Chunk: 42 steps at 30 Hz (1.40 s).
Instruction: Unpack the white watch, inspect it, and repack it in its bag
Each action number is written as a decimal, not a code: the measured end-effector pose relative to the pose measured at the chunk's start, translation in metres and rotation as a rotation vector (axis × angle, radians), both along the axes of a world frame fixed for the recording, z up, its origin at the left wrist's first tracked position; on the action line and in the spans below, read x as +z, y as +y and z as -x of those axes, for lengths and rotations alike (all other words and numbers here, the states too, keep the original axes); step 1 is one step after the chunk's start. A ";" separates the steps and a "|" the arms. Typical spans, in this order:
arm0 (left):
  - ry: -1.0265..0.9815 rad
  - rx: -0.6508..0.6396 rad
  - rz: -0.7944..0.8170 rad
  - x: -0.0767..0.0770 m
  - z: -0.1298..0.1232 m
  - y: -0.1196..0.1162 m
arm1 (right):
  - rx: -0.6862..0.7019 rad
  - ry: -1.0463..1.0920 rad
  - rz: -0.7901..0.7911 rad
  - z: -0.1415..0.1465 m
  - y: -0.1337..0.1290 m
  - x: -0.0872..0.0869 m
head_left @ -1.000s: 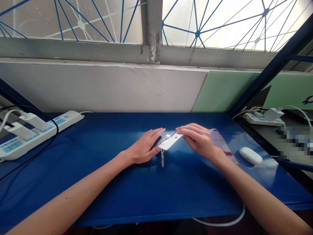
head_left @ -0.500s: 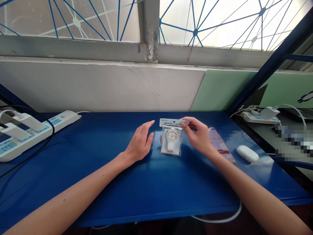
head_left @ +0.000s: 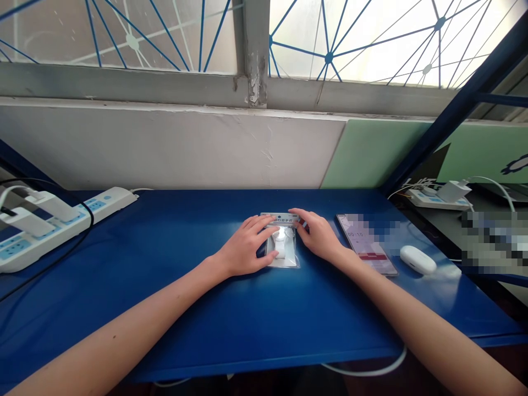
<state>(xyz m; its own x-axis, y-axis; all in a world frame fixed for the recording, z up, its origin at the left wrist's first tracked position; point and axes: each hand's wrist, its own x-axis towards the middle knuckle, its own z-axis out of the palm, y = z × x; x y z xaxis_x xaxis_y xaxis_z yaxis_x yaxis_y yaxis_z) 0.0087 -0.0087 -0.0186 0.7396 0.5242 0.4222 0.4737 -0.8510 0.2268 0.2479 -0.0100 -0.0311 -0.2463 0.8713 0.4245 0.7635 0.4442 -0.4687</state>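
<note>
A white wristwatch (head_left: 281, 247) sits inside a clear plastic bag (head_left: 291, 259) with a grey printed header card (head_left: 284, 218), low over the blue desk. Glare covers much of the watch. My left hand (head_left: 249, 245) reaches across the bag's left side with fingers apart, its fingertips by the header and its thumb on the lower left of the bag. At the header's right end, the thumb and forefinger of my right hand (head_left: 317, 234) pinch the card.
Right of my hand a smartphone (head_left: 365, 247) lies on the blue desk (head_left: 185, 324), beside a white earbud case (head_left: 418, 259). A power strip (head_left: 113, 198) with plugged-in chargers and a black cable (head_left: 61, 261) occupies the left side. Another power strip (head_left: 437, 199) is at right.
The bagged watch has moved down and slightly left, tilting flatter, with my right hand following it. My left hand has come right onto the bag, fingers spreading. More of the phone shows.
</note>
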 end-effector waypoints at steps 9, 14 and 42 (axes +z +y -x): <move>0.139 0.063 0.190 0.001 0.000 0.003 | 0.257 -0.223 -0.017 -0.002 -0.012 0.017; 0.166 0.068 0.185 0.002 -0.001 0.003 | 0.394 -0.288 0.106 -0.004 -0.019 0.026; 0.325 0.132 0.204 -0.004 0.016 0.013 | 0.335 -0.329 0.218 -0.019 -0.011 0.025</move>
